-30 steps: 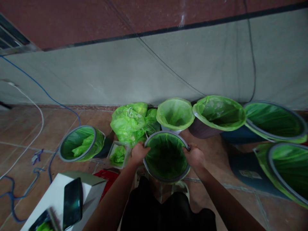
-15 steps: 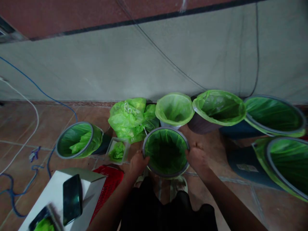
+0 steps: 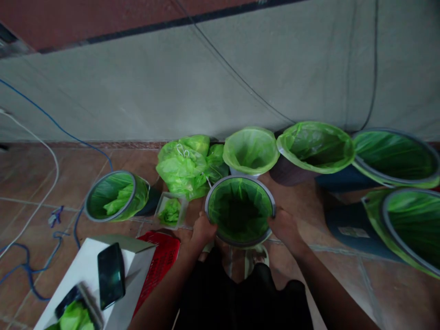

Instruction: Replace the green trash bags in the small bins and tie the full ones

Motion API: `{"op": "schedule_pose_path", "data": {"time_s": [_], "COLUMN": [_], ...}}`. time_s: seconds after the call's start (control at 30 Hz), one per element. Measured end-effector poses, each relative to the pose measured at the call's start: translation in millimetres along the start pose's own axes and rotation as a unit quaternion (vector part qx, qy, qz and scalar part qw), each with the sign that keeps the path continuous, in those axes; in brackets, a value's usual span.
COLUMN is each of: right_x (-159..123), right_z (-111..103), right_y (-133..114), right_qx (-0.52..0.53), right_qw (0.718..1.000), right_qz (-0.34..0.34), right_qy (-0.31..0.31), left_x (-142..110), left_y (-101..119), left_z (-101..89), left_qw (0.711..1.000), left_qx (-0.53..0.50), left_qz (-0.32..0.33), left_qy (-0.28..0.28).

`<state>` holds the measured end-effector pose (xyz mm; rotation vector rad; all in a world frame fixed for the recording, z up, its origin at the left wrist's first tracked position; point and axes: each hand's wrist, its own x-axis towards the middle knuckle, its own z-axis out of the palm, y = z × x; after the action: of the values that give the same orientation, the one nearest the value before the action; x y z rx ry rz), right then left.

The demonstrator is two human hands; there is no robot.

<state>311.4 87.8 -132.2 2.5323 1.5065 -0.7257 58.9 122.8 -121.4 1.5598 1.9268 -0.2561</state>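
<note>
Left hand (image 3: 204, 228) grips bin (image 3: 240, 177) beside clear tub (image 3: 183, 211) and green bags (image 3: 182, 167)

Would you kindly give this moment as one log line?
left grip: holds rim of green-lined bin; right grip: holds opposite side; beyond: green bags; nearby: phone on white box

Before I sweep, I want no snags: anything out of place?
The blue cord looks untidy, lying in loose loops across the tiled floor; near it lies a stray purple object, too blurred to identify.

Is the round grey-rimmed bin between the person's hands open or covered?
Open: nothing covers the bin, and its green plastic liner shows inside.
</note>
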Motion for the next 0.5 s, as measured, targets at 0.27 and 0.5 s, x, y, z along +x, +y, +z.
{"op": "schedule_pose_path", "data": {"time_s": [0.27,0.5], "right_x": [1,5], "right_z": [-2,-2], "right_y": [5,12], "right_qx": [-0.01,0.013], "right_qw": [0.996,0.993], "right_qz": [-0.059,-0.09], "right_qy": [-0.065,-0.075], "left_x": [5,9], "left_y": [-1,-6], "left_z": [-2.5,-2.9], "left_qw": [0.998,0.998], "left_qx": [-0.008,-0.028], "left_qz": [0.016,0.024], "left_qy": [-0.058,-0.059]}}
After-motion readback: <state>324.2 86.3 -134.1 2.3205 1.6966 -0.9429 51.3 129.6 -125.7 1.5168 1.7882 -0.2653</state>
